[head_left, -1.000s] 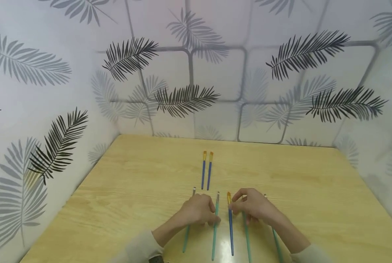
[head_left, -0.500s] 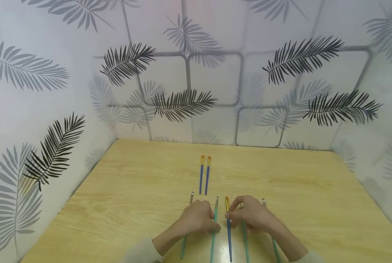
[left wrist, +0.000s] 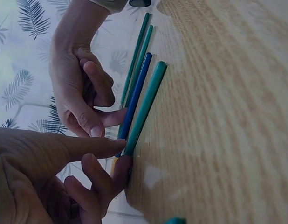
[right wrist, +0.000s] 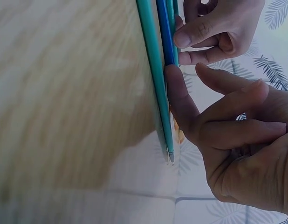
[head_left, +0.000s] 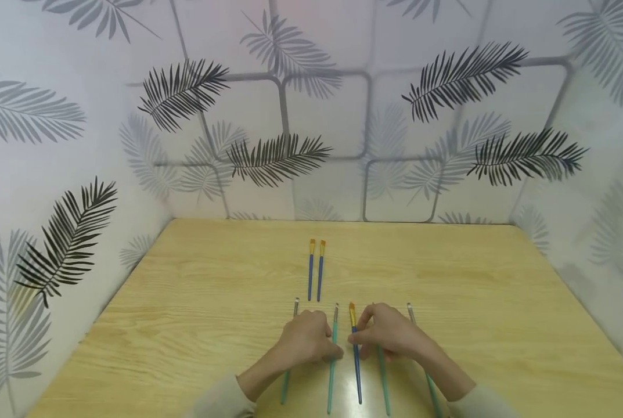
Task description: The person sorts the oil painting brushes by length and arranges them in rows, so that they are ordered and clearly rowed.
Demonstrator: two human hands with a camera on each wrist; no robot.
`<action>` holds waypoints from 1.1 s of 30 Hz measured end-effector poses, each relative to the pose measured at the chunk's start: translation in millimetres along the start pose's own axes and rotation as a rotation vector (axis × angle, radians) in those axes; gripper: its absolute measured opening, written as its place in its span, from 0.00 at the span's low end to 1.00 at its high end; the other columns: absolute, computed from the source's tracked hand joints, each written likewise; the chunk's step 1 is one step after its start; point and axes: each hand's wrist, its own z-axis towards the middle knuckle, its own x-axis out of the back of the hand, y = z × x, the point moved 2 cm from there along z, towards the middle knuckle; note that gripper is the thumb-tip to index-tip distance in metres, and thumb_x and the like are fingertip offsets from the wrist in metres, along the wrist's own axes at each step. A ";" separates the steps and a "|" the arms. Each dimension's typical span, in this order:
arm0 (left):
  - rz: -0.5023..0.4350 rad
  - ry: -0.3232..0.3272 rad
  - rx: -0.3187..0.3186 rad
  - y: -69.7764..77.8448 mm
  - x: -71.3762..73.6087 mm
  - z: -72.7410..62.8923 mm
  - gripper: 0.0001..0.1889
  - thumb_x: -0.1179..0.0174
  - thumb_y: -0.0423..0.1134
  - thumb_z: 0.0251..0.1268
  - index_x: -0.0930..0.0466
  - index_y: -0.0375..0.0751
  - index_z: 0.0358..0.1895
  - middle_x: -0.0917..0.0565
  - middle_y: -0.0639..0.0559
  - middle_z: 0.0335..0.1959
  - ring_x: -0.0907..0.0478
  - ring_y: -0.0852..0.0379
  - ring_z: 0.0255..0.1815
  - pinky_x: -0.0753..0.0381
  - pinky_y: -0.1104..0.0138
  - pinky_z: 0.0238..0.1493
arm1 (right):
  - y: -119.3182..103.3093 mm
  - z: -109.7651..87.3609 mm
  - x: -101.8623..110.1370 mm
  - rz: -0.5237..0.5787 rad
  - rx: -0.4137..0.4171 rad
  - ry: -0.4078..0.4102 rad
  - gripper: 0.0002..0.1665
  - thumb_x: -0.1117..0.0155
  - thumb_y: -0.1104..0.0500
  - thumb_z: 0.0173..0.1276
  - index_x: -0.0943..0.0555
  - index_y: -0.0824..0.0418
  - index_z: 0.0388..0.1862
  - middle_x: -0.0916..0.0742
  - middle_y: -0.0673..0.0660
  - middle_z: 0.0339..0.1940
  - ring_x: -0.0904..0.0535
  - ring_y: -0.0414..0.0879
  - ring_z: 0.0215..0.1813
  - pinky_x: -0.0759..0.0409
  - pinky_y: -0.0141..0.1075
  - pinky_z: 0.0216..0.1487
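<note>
In the head view my left hand (head_left: 305,341) pinches a teal paintbrush (head_left: 331,380), which lies lengthwise on the table. In the left wrist view its thumb and a finger meet at that teal brush (left wrist: 151,93). My right hand (head_left: 392,334) is at a blue paintbrush (head_left: 357,371) with an orange tip. In the right wrist view one finger (right wrist: 181,93) touches the blue brush (right wrist: 165,30), while the thumb stands apart from it. A teal brush (head_left: 382,377) runs under the right hand, its upper part hidden. Another teal brush (head_left: 285,386) passes under the left hand.
Two blue brushes (head_left: 311,273) with orange tips lie side by side farther back on the wooden table (head_left: 212,278). One more teal brush (head_left: 433,395) runs under the right forearm. A leaf-patterned wall covering (head_left: 321,191) borders the table's back edge.
The whole head view has shifted slightly, so table and brushes sit a little farther left. Both hands stay at the same brushes, with hardly any movement relative to them.
</note>
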 end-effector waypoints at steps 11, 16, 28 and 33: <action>-0.056 -0.014 -0.050 -1.2 3.2 1.5 0.28 0.29 0.31 0.52 0.39 0.47 0.05 0.32 0.61 0.02 0.39 0.69 0.02 0.48 0.80 0.06 | -1.0 1.9 -4.3 -0.013 0.008 0.020 0.16 0.28 0.59 0.62 0.24 0.69 0.37 0.11 0.59 0.19 0.35 0.31 0.06 0.38 0.21 0.10; -0.103 -0.036 -0.048 -1.1 1.7 1.2 0.25 0.32 0.28 0.53 0.36 0.44 0.06 0.22 0.51 0.05 0.33 0.66 0.03 0.46 0.80 0.06 | -0.2 1.6 -5.8 -0.054 0.011 0.017 0.13 0.28 0.59 0.62 0.21 0.67 0.27 0.12 0.58 0.17 0.36 0.31 0.06 0.39 0.21 0.09; -0.161 -0.066 -0.047 -0.2 1.5 -1.3 0.25 0.37 0.24 0.53 0.36 0.44 0.06 0.21 0.49 0.06 0.27 0.63 0.04 0.43 0.80 0.05 | -0.7 6.3 -11.7 -0.140 -0.042 0.046 0.17 0.28 0.59 0.61 0.19 0.64 0.16 0.14 0.54 0.13 0.40 0.31 0.04 0.44 0.21 0.08; -0.158 -0.060 -0.045 0.3 1.3 -0.2 0.24 0.37 0.23 0.52 0.37 0.45 0.06 0.21 0.48 0.06 0.27 0.62 0.04 0.44 0.80 0.05 | -2.8 6.9 -11.8 -0.173 -0.032 0.057 0.19 0.29 0.59 0.62 0.20 0.65 0.13 0.14 0.53 0.11 0.40 0.31 0.04 0.44 0.21 0.08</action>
